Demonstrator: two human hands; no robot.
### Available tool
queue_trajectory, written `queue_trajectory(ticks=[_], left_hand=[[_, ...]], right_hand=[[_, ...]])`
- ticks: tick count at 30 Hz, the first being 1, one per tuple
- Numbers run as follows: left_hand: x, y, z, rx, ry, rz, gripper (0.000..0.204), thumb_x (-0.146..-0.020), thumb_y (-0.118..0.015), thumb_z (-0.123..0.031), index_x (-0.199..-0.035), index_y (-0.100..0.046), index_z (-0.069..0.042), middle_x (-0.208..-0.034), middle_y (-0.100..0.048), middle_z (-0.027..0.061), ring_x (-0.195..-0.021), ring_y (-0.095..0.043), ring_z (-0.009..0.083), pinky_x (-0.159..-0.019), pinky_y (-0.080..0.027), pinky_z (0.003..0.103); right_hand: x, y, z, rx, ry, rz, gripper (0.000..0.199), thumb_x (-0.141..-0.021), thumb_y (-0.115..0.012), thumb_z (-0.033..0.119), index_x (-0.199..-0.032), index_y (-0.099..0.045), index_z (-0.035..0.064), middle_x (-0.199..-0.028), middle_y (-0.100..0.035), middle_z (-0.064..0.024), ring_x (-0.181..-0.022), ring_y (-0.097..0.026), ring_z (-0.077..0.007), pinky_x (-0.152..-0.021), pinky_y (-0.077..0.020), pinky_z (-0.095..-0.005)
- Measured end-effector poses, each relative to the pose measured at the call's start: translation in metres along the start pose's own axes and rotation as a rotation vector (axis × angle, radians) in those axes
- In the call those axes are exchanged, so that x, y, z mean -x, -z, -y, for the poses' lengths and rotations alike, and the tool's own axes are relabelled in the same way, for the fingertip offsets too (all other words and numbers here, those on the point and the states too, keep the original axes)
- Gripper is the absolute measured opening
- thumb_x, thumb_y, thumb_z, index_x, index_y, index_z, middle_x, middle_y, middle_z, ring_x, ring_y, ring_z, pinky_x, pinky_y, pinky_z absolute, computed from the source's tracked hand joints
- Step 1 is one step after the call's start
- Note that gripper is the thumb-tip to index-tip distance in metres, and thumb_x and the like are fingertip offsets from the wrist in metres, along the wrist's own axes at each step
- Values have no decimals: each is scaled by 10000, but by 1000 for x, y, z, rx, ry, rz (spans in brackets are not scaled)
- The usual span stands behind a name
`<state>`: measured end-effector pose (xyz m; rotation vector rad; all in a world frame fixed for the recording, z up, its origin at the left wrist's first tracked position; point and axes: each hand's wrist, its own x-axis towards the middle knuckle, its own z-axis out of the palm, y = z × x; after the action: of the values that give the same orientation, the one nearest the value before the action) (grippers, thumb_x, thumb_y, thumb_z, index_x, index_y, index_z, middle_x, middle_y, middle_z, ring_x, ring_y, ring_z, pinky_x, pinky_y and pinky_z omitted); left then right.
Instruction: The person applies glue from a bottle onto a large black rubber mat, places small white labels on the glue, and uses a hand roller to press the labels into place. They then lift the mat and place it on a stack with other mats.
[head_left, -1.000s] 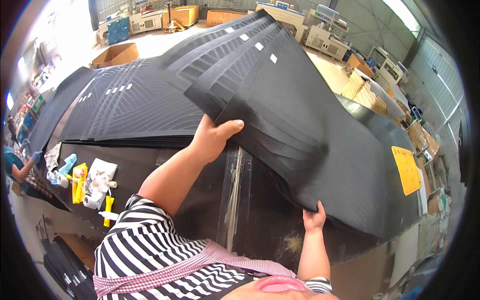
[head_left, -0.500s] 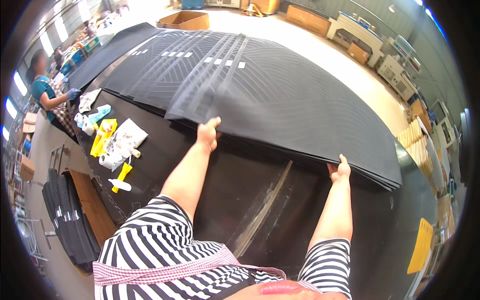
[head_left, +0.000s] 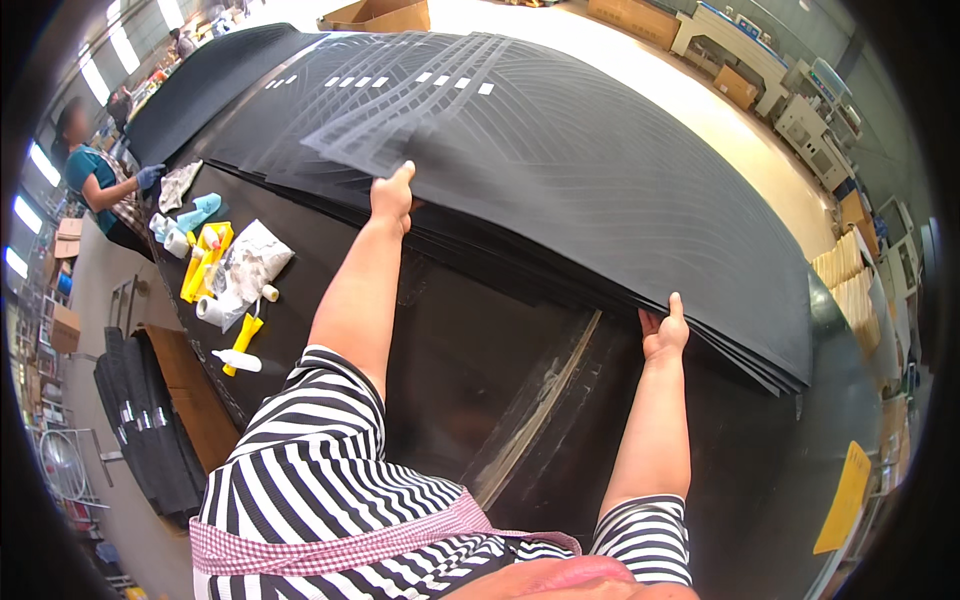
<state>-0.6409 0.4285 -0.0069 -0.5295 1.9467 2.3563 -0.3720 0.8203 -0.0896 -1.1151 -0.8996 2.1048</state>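
A wide stack of thin black sheets with a faint swirling pattern lies across the dark table (head_left: 440, 340). My left hand (head_left: 393, 198) pinches the near edge of the top black sheet (head_left: 600, 190), whose left part is raised and blurred by motion. Farther right, my right hand (head_left: 664, 328) grips the same near edge, thumb on top and fingers underneath. Whether it holds one sheet or several, I cannot tell. Below the lifted edge, layered edges of the other sheets show. Small white labels (head_left: 440, 80) form a row toward the far side.
At the left table edge lie a plastic bag (head_left: 262, 252), yellow tools, white rolls (head_left: 210, 310) and a white bottle (head_left: 238, 360). Beyond them, a gloved co-worker (head_left: 98, 180) stands by another black sheet (head_left: 215, 75). A yellow card (head_left: 843, 498) sits at right.
My left hand has moved away from me and slightly left, raising the sheet's edge. My right hand has shifted slightly left, still on the edge. The view has shifted a little.
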Motion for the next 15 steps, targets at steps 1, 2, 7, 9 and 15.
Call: queue_trajectory(ticks=[1, 2, 7, 9, 15], left_hand=[[-12, 2, 25, 29, 27, -56, 374, -928, -678, -204, -1198, -574, 33, -1030, -659, 135, -727, -651, 216, -585, -515, 350], [-26, 16, 46, 106, -84, -28, 379, -924, -683, -182, -1216, -565, 29, -1038, -659, 128, -769, -654, 220, -611, -528, 353], [2, 2, 42, 160, 5, -49, 415, -898, -740, -158, -1237, -564, 6, -1078, -661, 96, -899, -654, 228, -714, -558, 369], [2, 9, 36, 161, 36, -55, 413, -900, -745, -165, -1230, -567, 7, -1084, -660, 100, -919, -650, 232, -721, -558, 379], [-1, 11, 37, 86, 107, -107, 926, -866, -649, -647, -1442, -380, 27, -1347, -544, 136, -1131, -572, 244, -873, -525, 407]], right_hand=[[-1, 4, -1, 5, 15, -9, 349, -950, -670, 364, -1151, -616, 84, -1040, -676, -67, -852, -677, -243, -669, -582, -378], [-1, 0, -4, -2, 21, 10, 346, -952, -666, 367, -1148, -619, 85, -1043, -677, -69, -853, -679, -241, -675, -582, -376], [-1, 13, -4, -28, 69, 31, 362, -958, -653, 384, -1135, -625, 70, -1061, -684, -64, -887, -683, -229, -761, -571, -389], [2, 10, 0, 41, -5, 47, 539, -894, -704, 504, -1140, -613, 34, -1075, -671, -112, -961, -674, -278, -864, -561, -427], [82, 37, -15, 195, 31, 48, 690, -906, -598, 648, -1196, -549, 24, -1024, -673, -114, -914, -657, -236, -783, -538, -353]])
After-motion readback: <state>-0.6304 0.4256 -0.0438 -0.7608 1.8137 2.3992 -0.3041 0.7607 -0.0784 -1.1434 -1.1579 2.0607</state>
